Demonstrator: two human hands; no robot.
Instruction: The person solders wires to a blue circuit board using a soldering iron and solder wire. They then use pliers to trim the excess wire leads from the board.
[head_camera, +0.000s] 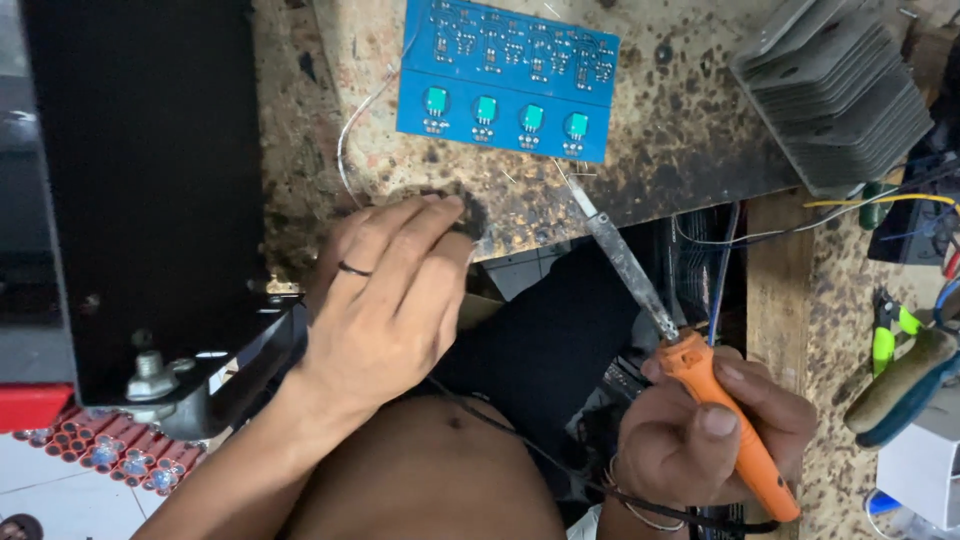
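My right hand (700, 430) grips an orange-handled soldering iron (735, 425). Its metal shaft points up and left, with the tip near the lower edge of a blue circuit board (505, 75) that carries a row of green parts. My left hand (390, 295), a dark ring on one finger, rests at the edge of the stained board-like work surface (680, 120). Its fingertips pinch a small dark round thing (468, 212). A thin solder wire (350, 130) curves from the circuit board's left side down toward that hand.
A large black metal case (140, 190) stands at the left with a bolt at its lower corner. A finned grey heat sink (835, 90) lies at the top right. Pliers with green and blue handles (895, 365) and loose wires lie at the right. Red cylindrical cells (110, 450) sit lower left.
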